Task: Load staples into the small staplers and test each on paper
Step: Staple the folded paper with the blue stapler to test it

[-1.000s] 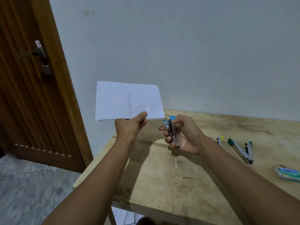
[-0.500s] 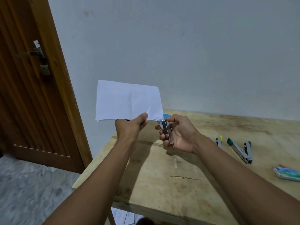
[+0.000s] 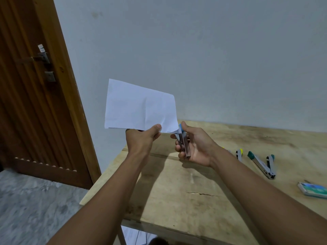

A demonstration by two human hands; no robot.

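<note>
While left hand [image 3: 141, 140] pinches paper [image 3: 139, 106] upright, right hand [image 3: 199, 147] grips blue-tipped stapler [image 3: 184, 145] at its corner

Dim, bluish indoor light; the paper [image 3: 139, 106] is the brightest patch. The arms throw soft shadows on the near table [image 3: 177, 200]. The door [image 3: 35, 103] at left bows from wide-angle distortion.

right hand [image 3: 196, 147] conceals most of the blue stapler [image 3: 183, 142]. right forearm [image 3: 247, 175] covers part of the yellow stapler [image 3: 239, 153]. staple box [image 3: 313, 190] is cut off at the right edge.
</note>
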